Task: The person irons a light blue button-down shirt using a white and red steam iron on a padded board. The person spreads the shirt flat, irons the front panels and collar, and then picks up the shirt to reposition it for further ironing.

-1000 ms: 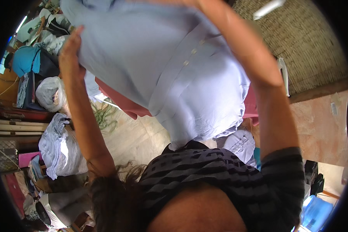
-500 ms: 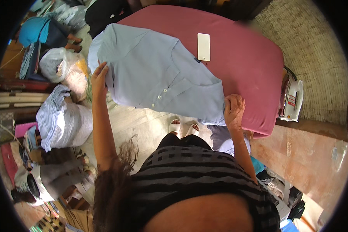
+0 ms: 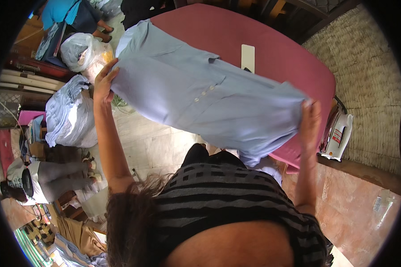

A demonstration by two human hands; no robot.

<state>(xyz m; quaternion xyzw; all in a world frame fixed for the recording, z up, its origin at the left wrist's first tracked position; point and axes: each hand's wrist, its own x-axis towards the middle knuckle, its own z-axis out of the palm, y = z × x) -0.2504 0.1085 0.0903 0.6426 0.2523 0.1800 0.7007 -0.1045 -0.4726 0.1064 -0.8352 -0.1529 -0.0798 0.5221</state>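
Observation:
A light blue-grey shirt (image 3: 178, 84) with a few pale buttons is stretched between my two hands across the near side of a padded table with a maroon cover (image 3: 276, 58). At its left end, my left hand (image 3: 104, 82) grips the fabric edge. My right hand (image 3: 310, 122), slightly blurred, is closed on the opposite edge and holds it up off the cover. Part of the cloth hangs over the table's near edge. Beyond the shirt lies a flat white rectangular object (image 3: 248, 57), its lower end next to a small dark label.
A white-and-red iron (image 3: 336, 135) stands at the table's right end, beside a woven mat (image 3: 365, 84). Plastic bags of clothes (image 3: 71, 115) sit on the floor at left. One person (image 3: 62, 178) is at lower left; another (image 3: 71, 18) is at upper left.
My right hand has moved right and lifted its edge, pulling the shirt wider. My left hand has shifted slightly left and up. The white object is now partly covered at its lower end.

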